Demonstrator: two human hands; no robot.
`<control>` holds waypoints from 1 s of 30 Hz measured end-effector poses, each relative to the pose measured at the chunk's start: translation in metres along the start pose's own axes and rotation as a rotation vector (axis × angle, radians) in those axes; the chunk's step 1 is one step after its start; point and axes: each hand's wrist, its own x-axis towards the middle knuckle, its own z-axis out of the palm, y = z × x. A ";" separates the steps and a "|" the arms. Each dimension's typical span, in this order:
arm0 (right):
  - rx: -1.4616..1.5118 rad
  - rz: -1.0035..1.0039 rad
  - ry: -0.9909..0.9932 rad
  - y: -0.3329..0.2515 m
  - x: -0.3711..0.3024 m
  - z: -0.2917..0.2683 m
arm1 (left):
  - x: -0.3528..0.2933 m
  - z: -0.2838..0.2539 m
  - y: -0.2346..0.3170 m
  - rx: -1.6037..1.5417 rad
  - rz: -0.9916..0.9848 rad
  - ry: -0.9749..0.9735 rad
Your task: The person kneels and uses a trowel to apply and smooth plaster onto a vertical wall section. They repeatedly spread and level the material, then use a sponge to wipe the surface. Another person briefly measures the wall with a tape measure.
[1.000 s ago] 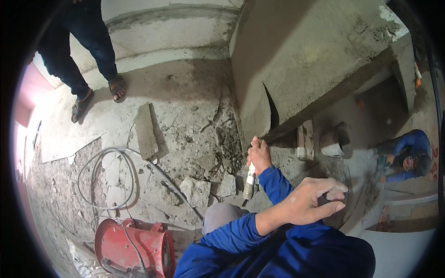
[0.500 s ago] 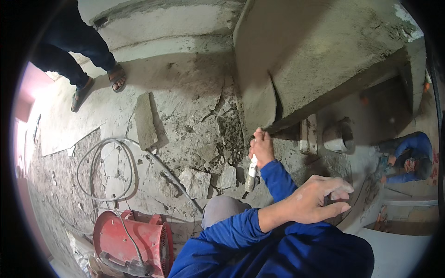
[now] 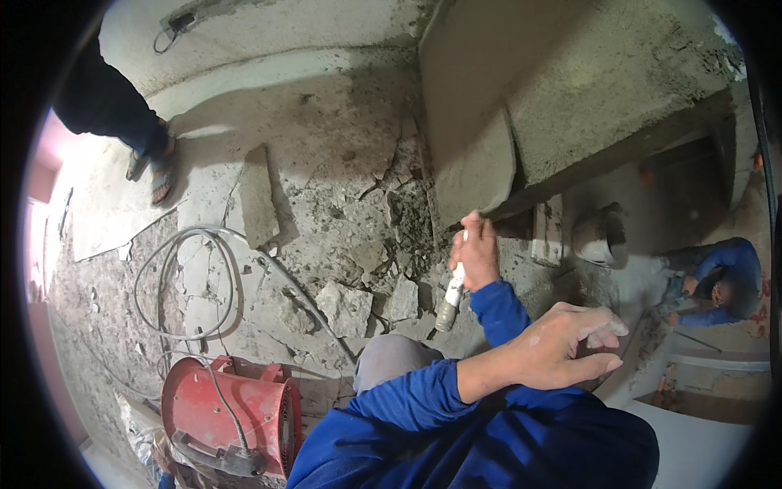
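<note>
My right hand [image 3: 481,259] is wrapped round the white handle [image 3: 457,285] of a tool, whose lower end is grey and crusted. Just beyond my fingers, a broad, thin grey plate [image 3: 479,167] with a curved right edge lies against the rough concrete slab face [image 3: 619,90]. Whether that plate is the tool's blade, I cannot tell. My left hand [image 3: 570,346], dusty at the fingers, reaches across in front of my body. Its fingers are loosely bent, the thumb stands apart, and nothing shows between them.
Broken concrete chunks [image 3: 344,308] and rubble litter the floor, beside a coiled grey hose [image 3: 230,281]. A red blower [image 3: 232,416] stands at lower left. At upper left are a person's legs [image 3: 134,106]; at right another person [image 3: 729,277] in blue bends near a dirty bucket [image 3: 600,236].
My right hand and the tool have shifted slightly right, and the grey plate with them. My left hand barely moved. At upper left the standing person's feet have changed position.
</note>
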 end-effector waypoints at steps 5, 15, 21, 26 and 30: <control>-0.360 0.219 0.172 0.087 0.058 0.015 | -0.003 0.003 -0.005 -0.023 -0.034 0.012; -0.338 0.276 0.103 0.132 0.082 -0.009 | -0.005 0.002 -0.001 -0.014 -0.031 0.029; -0.415 0.208 0.013 0.155 0.104 -0.007 | -0.008 0.004 0.001 -0.042 -0.051 0.013; -0.447 0.292 0.047 0.147 0.100 0.002 | -0.004 -0.005 -0.004 -0.050 -0.030 0.029; -0.355 0.321 0.036 0.147 0.101 0.012 | -0.005 -0.006 -0.004 -0.036 -0.074 -0.004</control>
